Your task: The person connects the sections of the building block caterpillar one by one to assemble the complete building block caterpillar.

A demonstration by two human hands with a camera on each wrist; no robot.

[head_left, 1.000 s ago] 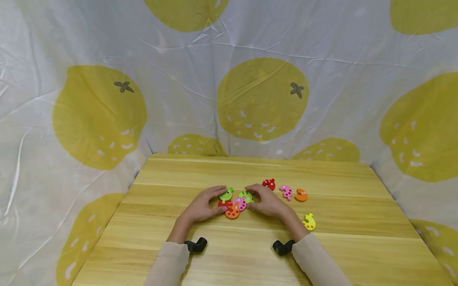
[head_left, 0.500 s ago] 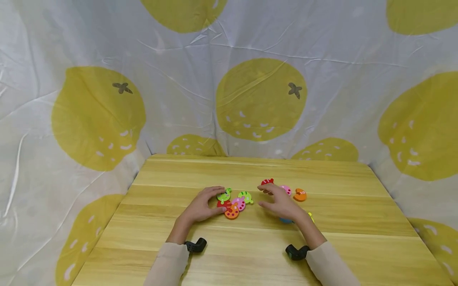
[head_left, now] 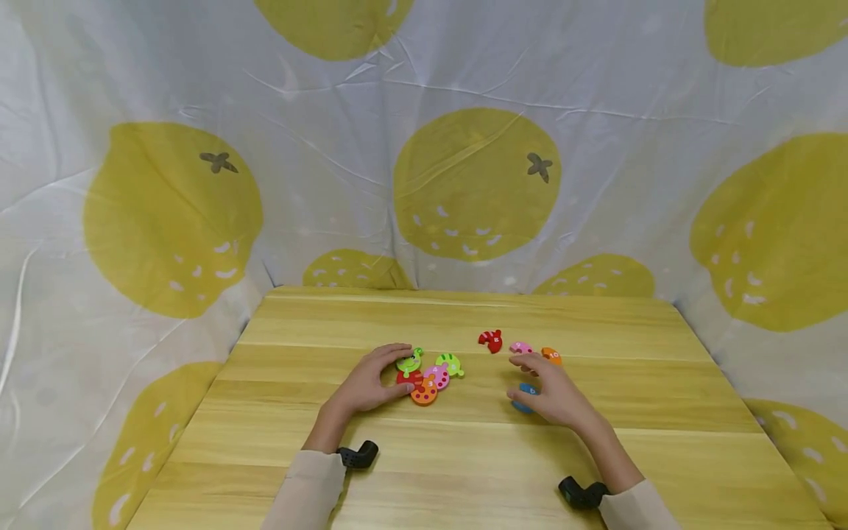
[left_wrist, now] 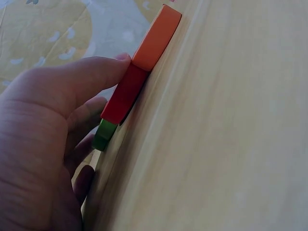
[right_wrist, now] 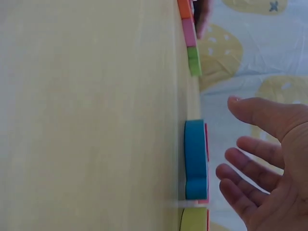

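Note:
Numbered caterpillar puzzle pieces lie on the wooden table. My left hand (head_left: 367, 379) curls round the left end of a joined caterpillar puzzle. Its thumb is on the red piece (left_wrist: 126, 94), and its fingers reach the smiling green head (head_left: 409, 364). An orange piece (head_left: 425, 394), a pink piece (head_left: 437, 377) and a striped green piece (head_left: 449, 364) continue the chain. To the right, my right hand (head_left: 559, 390) hovers over a loose blue piece (right_wrist: 195, 159), fingers spread and holding nothing. A yellow piece (right_wrist: 195, 219) shows beyond the blue one; the hand hides it in the head view.
Further back lie a loose red piece (head_left: 493, 341), a pink piece (head_left: 520, 347) partly behind the right hand, and an orange piece (head_left: 551, 355). A lemon-print cloth (head_left: 477, 184) hangs around the table (head_left: 464, 478). Both wrists carry black cameras.
My right hand has left the striped green end piece and moved right, over the blue piece, which has come into view. My left hand stays at the caterpillar's head end.

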